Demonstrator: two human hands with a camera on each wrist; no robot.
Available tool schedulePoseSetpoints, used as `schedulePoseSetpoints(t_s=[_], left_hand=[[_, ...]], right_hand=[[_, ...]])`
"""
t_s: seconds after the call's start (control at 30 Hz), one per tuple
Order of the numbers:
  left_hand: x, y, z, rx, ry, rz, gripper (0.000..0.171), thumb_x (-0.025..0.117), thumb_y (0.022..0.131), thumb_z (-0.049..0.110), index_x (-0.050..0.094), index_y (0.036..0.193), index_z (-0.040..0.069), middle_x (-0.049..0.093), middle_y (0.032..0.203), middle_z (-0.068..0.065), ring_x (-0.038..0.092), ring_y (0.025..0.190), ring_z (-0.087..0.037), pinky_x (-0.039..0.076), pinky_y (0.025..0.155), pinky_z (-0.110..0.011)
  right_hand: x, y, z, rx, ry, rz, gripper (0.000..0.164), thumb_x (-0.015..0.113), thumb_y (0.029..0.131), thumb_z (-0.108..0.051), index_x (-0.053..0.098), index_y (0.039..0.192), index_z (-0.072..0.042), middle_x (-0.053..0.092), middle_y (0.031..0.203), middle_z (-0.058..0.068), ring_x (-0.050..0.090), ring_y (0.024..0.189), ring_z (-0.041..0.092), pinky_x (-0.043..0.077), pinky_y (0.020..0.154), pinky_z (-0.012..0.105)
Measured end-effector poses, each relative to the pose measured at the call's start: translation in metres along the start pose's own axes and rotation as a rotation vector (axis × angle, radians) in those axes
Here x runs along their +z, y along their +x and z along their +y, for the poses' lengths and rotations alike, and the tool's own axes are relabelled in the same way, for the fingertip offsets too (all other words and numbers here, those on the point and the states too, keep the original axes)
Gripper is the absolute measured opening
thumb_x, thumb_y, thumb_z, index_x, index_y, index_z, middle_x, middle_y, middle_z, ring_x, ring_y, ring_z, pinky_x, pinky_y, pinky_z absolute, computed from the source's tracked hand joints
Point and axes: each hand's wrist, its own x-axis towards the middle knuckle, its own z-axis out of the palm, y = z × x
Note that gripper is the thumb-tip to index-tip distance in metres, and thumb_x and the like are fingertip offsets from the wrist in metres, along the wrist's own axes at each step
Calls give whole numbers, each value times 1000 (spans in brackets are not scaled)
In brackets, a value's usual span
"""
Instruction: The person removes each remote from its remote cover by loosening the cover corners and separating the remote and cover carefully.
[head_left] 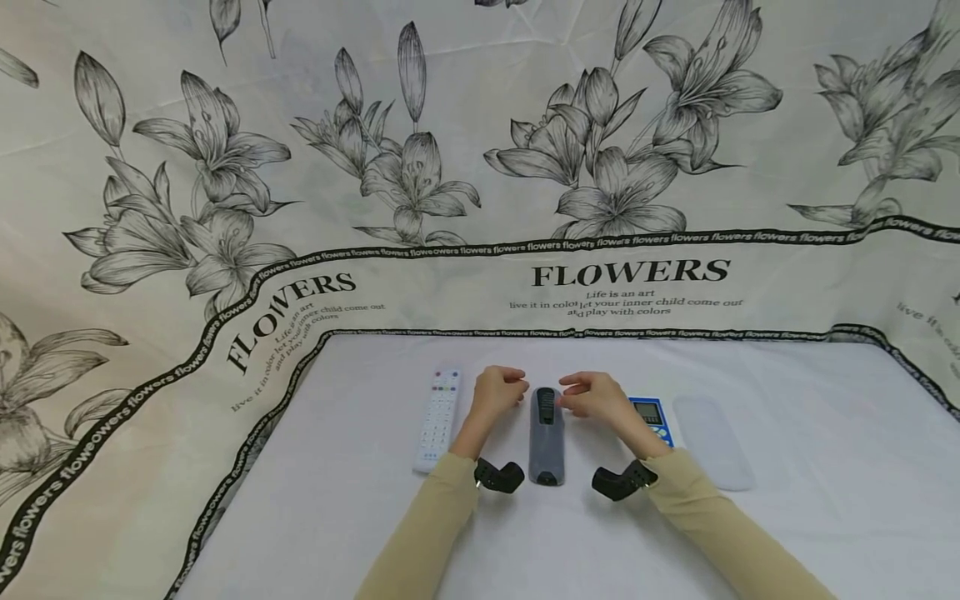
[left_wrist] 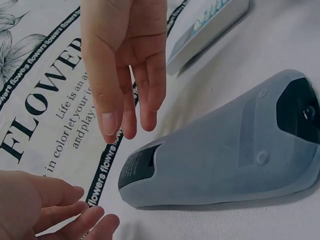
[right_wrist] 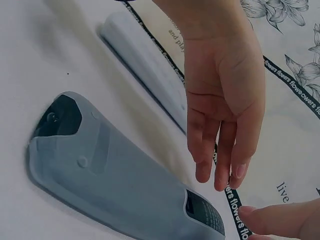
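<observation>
A remote control (head_left: pixel 547 450) in a translucent blue-grey sleeve lies between the two hands, its dark body showing at both ends of the sleeve. Small print covers the dark patch at its far end. To the left of that end is my left hand (head_left: pixel 501 392), fingers loosely bent, apart from the remote. My right hand (head_left: pixel 596 396) hovers at the opposite side; in the left wrist view its fingers (left_wrist: pixel 129 117) hang down close by the remote's far end. Neither hand holds anything.
A white remote (head_left: pixel 438 421) lies left of the left hand. Partly behind the right wrist is a blue-and-white device (head_left: pixel 651 414) with a small screen. Farther right lies a flat translucent sleeve (head_left: pixel 712 442). A floral cloth (head_left: pixel 450 287) borders the white table's far edge.
</observation>
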Motion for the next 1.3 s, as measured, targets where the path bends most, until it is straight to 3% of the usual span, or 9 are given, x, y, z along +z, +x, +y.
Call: schedulePoseSetpoints(t_s=[0.33, 0.53, 0.87, 1.13, 1.3], left_hand=[[8, 7, -4, -26, 56, -51, 26, 65, 87, 14, 71, 106, -2, 74, 85, -13, 63, 63, -10, 48, 56, -19], [11, 8, -5, -41, 86, -62, 26, 64, 88, 17, 71, 107, -1, 74, 89, -11, 63, 66, -9, 49, 59, -20], [14, 9, -5, -60, 69, -82, 27, 62, 90, 17, 71, 108, 0, 73, 97, -11, 64, 70, -10, 50, 61, -20], [14, 5, -3, -128, -19, -91, 30, 63, 90, 19, 69, 113, 1, 72, 103, -11, 64, 75, -10, 52, 61, -19], [13, 4, -4, -126, -44, -93, 30, 65, 89, 18, 69, 114, 1, 71, 109, -12, 67, 80, -12, 56, 65, -22]], right_hand=[[4, 11, -3, 18, -37, 5, 48, 67, 88, -17, 55, 127, 8, 64, 116, 27, 69, 82, 19, 58, 72, 29], [6, 15, -3, 27, -46, 2, 47, 65, 89, -17, 55, 126, 10, 63, 118, 28, 69, 85, 20, 57, 73, 28], [7, 19, 2, 39, -73, 5, 40, 64, 90, -18, 61, 118, 11, 69, 106, 23, 67, 77, 14, 55, 67, 25], [6, 21, 6, 49, -56, 1, 38, 62, 92, -21, 64, 118, 6, 68, 112, 22, 68, 83, 14, 56, 71, 25], [7, 23, 8, 39, -6, 0, 36, 62, 92, -20, 64, 118, 5, 66, 117, 23, 69, 86, 14, 57, 75, 27]])
